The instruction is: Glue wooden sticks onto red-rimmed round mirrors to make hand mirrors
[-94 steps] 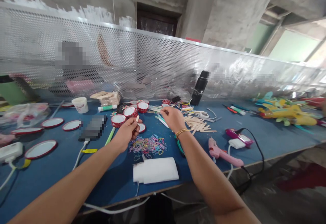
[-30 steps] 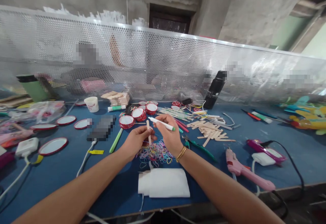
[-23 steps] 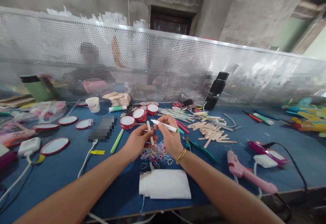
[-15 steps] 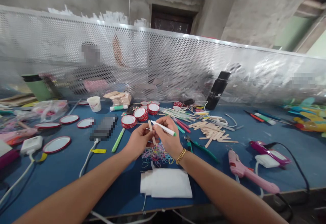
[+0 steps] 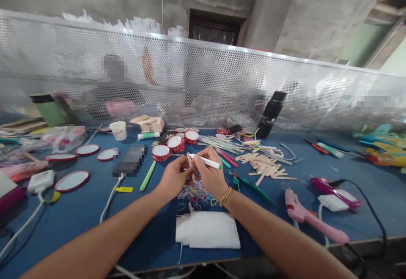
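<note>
My left hand [image 5: 176,175] is closed on a flat wooden craft stick [image 5: 193,177] that stands nearly upright between its fingers. In my right hand [image 5: 213,178] is a white marker [image 5: 207,161] with a green end, its tip at the upper part of the stick. Fingers of both hands meet around the stick and hide part of it. Beneath the hands lies a heap of small coloured rubber bands [image 5: 197,193]. Closer to me sits a folded white cloth or paper pack [image 5: 209,230].
Right of my hands are a pile of craft sticks [image 5: 266,167], green-handled pliers [image 5: 253,187] and a pink glue gun [image 5: 312,220]. Leftward lie a green pen [image 5: 148,176], a phone [image 5: 130,160] and round red-rimmed lids [image 5: 72,181]. A perforated metal screen [image 5: 222,84] borders the table's back.
The marker has turned slightly toward level, and its tip now meets the stick's upper part. The stick stands a little more upright. Both hands keep their grip.
</note>
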{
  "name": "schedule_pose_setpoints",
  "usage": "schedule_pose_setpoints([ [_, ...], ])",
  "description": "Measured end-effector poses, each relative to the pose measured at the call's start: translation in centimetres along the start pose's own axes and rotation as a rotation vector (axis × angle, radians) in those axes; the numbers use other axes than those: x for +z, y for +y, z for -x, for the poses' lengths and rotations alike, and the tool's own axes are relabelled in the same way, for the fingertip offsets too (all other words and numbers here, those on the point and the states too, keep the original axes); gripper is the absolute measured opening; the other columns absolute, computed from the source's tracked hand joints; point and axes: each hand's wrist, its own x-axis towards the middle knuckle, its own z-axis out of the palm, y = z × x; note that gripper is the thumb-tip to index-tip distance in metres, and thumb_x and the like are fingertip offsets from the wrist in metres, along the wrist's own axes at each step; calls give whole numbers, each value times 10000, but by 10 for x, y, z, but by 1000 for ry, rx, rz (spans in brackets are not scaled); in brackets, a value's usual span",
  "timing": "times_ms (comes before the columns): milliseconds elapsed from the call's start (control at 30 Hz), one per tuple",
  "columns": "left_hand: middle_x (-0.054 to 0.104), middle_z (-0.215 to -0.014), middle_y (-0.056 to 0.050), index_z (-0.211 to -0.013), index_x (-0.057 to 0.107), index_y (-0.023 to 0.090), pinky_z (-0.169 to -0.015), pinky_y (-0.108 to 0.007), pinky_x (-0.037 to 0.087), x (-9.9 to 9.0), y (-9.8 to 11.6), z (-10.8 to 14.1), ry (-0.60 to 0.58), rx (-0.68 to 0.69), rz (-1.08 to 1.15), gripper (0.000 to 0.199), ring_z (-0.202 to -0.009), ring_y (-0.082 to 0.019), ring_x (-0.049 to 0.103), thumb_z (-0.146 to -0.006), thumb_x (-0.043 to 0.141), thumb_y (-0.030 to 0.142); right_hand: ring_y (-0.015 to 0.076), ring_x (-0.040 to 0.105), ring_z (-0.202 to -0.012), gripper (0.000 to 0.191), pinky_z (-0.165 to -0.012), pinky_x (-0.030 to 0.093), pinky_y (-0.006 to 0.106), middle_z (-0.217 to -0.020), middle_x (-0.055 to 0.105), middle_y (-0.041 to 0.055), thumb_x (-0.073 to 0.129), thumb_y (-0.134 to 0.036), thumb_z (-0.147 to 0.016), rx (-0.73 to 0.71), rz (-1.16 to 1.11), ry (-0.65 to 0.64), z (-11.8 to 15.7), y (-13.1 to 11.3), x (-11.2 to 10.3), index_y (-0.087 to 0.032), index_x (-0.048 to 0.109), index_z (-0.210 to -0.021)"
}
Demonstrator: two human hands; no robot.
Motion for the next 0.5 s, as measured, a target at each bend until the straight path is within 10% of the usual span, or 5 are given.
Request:
schedule_pose_setpoints([
  [500, 663, -772, -9, -890, 601, 188, -556, -272, 528, -5, -7, -1, -6, 30, -50, 280, -634, -154, 630, -723, 716, 382, 135, 576, -637, 147, -569, 473, 249, -728, 607, -16, 557, -345, -866, -20, 37, -2, -1, 0, 0, -214, 526, -805],
])
